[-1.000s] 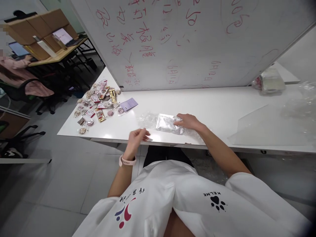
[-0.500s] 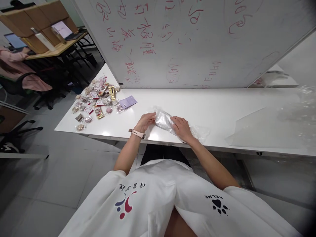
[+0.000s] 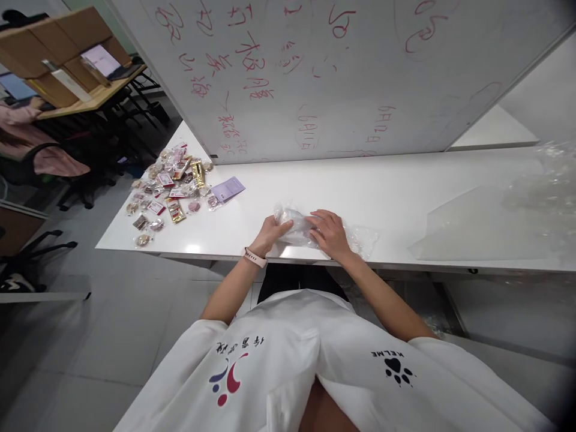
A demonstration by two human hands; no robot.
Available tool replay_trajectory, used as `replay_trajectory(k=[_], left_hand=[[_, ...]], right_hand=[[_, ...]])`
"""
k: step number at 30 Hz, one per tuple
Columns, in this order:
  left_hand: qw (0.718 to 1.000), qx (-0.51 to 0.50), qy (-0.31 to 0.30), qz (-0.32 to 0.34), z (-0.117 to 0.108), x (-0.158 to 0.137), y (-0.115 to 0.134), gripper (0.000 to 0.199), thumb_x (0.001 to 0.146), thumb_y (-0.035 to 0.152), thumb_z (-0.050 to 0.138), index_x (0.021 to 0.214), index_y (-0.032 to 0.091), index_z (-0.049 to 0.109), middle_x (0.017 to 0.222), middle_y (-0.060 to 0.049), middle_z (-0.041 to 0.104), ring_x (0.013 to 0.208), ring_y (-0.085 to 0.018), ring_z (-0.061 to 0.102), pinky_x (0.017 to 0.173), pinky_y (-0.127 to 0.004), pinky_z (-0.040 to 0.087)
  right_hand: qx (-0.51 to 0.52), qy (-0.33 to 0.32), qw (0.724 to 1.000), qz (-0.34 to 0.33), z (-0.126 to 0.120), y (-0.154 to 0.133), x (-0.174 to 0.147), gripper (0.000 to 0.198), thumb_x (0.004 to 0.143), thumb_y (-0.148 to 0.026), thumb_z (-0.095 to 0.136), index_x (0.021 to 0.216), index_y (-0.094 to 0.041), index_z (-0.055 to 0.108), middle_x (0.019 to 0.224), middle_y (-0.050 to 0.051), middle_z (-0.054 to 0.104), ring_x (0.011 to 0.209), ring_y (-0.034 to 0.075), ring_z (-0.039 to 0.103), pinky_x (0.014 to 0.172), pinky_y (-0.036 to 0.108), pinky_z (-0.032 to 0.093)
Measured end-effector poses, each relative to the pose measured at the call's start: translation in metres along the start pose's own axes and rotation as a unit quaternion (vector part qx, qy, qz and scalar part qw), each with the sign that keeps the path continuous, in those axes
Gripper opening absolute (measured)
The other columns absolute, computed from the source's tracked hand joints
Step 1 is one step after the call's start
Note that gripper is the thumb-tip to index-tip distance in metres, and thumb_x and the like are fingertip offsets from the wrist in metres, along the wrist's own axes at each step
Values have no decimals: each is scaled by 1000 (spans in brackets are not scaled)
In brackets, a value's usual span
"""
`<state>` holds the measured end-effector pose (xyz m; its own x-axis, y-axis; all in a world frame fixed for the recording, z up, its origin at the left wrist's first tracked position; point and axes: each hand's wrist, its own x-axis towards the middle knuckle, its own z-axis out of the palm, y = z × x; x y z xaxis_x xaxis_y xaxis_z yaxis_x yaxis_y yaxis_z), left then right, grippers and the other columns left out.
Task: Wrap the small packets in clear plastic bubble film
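Observation:
Between my hands, near the front edge of the white table (image 3: pixel 387 186), lies a bundle in clear bubble wrap (image 3: pixel 297 231); what is inside is hard to make out. My left hand (image 3: pixel 271 233) grips the left end of the wrap, thumb on top and fingers partly hidden behind it. On the right side, my right hand (image 3: pixel 330 233) rests over the wrap with its fingers spread. A loose tail of the clear wrap sticks out to the right past that hand.
Several small wrapped snacks (image 3: pixel 175 211) are heaped at the table's left end beside a purple card (image 3: pixel 228 189). A whiteboard (image 3: pixel 288 78) rises along the back. More bubble wrap (image 3: pixel 540 210) and a translucent sheet (image 3: pixel 468 225) lie to the right. A person in pink sits far left.
My left hand has turned and closed on the wrap, thumb now on top. Wrap now covers the silvery surface that showed between my hands. The view has shifted slightly.

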<state>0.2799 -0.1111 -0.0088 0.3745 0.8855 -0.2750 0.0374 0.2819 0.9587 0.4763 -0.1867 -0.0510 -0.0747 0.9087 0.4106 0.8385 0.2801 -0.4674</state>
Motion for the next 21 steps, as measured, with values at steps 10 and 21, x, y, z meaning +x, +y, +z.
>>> replay_trajectory(k=[10,21], left_hand=[[989,-35,108,96,13,-50,-14,37,74,52,76,88,18,71,87,-5,73,95,-23,66,87,-35,51],[986,-30,-158,-36,7,-73,16,59,78,75,59,75,17,73,71,-8,68,79,-24,65,72,-33,50]], right_hand=[[211,88,941,250,-9,-19,-51,81,88,-58,59,156,-22,31,151,17,42,140,32,40,107,52,44],[522,-150,819,187,-62,-40,-51,34,71,-44,83,93,-19,77,83,4,71,75,19,64,68,30,53]])
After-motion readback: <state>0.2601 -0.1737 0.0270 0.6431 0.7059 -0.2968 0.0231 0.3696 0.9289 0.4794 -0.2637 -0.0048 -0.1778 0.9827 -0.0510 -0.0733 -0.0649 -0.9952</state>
